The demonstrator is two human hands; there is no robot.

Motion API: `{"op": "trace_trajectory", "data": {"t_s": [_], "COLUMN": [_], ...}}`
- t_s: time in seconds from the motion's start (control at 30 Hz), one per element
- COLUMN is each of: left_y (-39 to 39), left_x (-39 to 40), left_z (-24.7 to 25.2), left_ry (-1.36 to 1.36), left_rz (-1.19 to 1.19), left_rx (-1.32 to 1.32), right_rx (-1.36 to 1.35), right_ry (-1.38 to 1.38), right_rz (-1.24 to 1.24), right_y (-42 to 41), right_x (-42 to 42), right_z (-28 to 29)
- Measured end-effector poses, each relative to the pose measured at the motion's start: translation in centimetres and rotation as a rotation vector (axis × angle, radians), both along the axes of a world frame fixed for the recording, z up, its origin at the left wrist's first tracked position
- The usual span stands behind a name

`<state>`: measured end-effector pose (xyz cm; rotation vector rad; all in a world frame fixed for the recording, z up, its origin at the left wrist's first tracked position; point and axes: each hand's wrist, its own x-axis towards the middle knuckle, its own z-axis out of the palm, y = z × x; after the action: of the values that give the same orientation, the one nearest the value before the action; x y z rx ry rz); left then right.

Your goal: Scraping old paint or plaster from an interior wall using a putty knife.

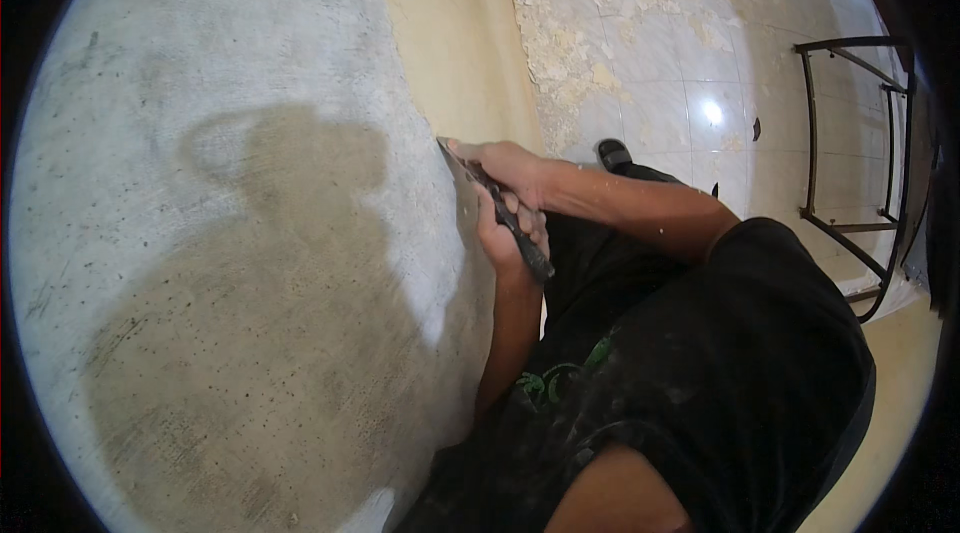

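A scraper with a dark handle (531, 252) slants down and right across the wall. My right hand (506, 167) is closed around its upper part, with the thumb close to the blade. Just below, my left hand (504, 233) is wrapped around the handle, its fingers curled over it. The blade tip (444, 142) touches the wall at the edge of a strip of yellowish paint (461, 30). Left of that edge lies a bare, grey-white wall surface (300, 45), pitted and marked by scratches. Pale dust coats both hands.
Paint flakes (559, 45) lie scattered over the tiled floor (652, 109) at the upper right. A dark metal frame (811, 135) stands at the far right. My foot in a dark sandal (615, 154) is beside the wall. A shadow falls across the wall.
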<state>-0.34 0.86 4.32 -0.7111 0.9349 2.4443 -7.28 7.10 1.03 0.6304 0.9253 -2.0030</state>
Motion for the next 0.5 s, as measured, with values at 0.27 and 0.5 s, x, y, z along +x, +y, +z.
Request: {"op": "trace_trajectory", "data": {"t_s": [0.27,0.5], "left_y": [0.1,0.1], "left_x": [-0.4,-0.7], "left_z": [0.4,0.3], "left_ry": [-0.004,-0.038], "left_rz": [-0.026,-0.047], "left_rx": [-0.027,0.008], "right_rx": [0.064,-0.066], "right_ry": [-0.051,-0.108], "right_rz": [0.007,-0.045], "right_y": [0.6,1.5], "right_x": [-0.2,-0.5], "right_z": [2.3,3.6]}}
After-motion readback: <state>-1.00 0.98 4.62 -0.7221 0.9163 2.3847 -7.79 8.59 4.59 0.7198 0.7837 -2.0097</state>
